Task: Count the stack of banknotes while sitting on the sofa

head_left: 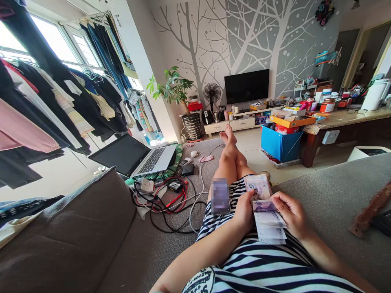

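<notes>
A stack of banknotes (270,226) lies across my lap between my two hands, its upper notes marked with a 5 and its lower ones fanned towards me. My left hand (245,209) is closed on the left edge of the stack, thumb on top. On the right side, my right hand (290,213) pinches the edge of a purple note (263,205) near the middle of the stack. The fingers under the notes are hidden. A phone (220,197) with a blurred screen rests on my striped clothing (259,260), left of my left hand.
Tangled cables (171,203) and an open laptop (157,158) are on the grey sofa (324,191) to my left. A blue box (279,144) stands on the floor by a cluttered table (345,118). A brown object (371,209) lies at the far right.
</notes>
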`<move>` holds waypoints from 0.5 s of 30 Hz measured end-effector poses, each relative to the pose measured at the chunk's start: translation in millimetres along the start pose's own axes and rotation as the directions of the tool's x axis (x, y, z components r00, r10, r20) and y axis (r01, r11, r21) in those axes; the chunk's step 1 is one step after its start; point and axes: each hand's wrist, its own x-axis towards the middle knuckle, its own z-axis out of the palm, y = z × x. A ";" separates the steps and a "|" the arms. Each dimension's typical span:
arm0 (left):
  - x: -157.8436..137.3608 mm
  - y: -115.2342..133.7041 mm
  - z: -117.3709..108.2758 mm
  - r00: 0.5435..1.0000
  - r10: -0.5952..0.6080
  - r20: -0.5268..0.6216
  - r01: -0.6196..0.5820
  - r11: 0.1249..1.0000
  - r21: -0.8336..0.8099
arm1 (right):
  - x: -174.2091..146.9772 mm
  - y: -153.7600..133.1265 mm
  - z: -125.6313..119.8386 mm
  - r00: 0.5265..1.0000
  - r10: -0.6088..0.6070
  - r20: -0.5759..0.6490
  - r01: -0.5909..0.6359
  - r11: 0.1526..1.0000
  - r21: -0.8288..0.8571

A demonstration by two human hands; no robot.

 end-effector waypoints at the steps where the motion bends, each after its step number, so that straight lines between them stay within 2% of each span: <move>1: -0.1 0.0 0.0 1.000 0.001 0.000 -0.001 1.000 0.000 | 0.1 0.3 0.2 1.000 -0.003 0.002 0.003 1.000 0.001; 9: 0.5 -0.9 -1.6 0.999 0.015 -0.032 -0.015 1.000 -0.002 | 0.3 2.1 1.3 1.000 -0.002 0.029 0.002 1.000 0.021; 15: 5.0 -5.0 -3.7 0.998 0.023 -0.050 -0.023 1.000 -0.008 | 0.6 5.0 1.1 0.997 -0.043 0.070 0.032 0.989 0.144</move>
